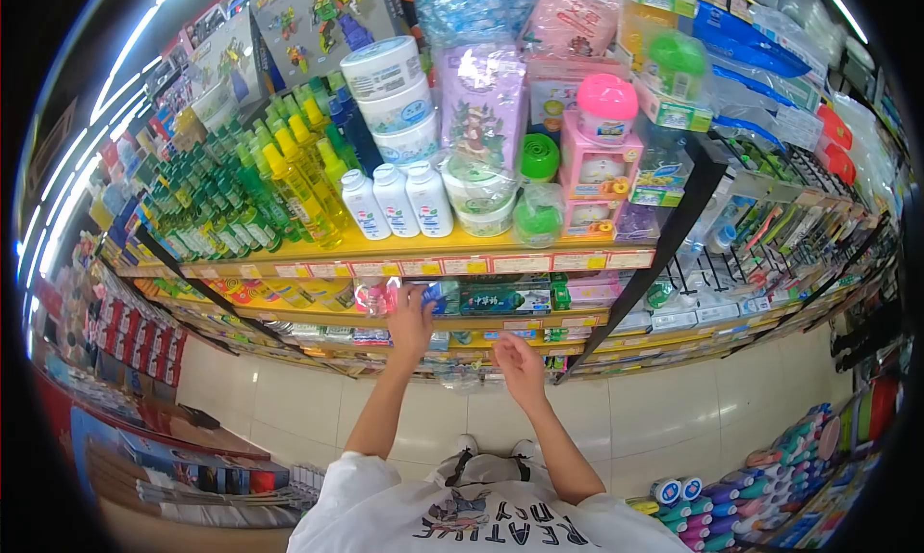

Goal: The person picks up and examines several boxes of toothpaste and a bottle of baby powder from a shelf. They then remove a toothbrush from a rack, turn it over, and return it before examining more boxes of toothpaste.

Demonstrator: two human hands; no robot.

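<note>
My left hand reaches into the second shelf, its fingers closed at the end of a blue box; part of the box is hidden by the hand. Just left of those fingers sits a pink pack. Dark green toothpaste boxes lie to the right on that same shelf. My right hand hovers in front of the lower shelf, palm partly turned up. Its fingers are loosely bent and apart, with nothing seen in them.
The top shelf carries white bottles, green and yellow bottles, stacked white tubs and pink boxes. A black shelf post stands to the right. More bottles stand at lower right, above the tiled floor.
</note>
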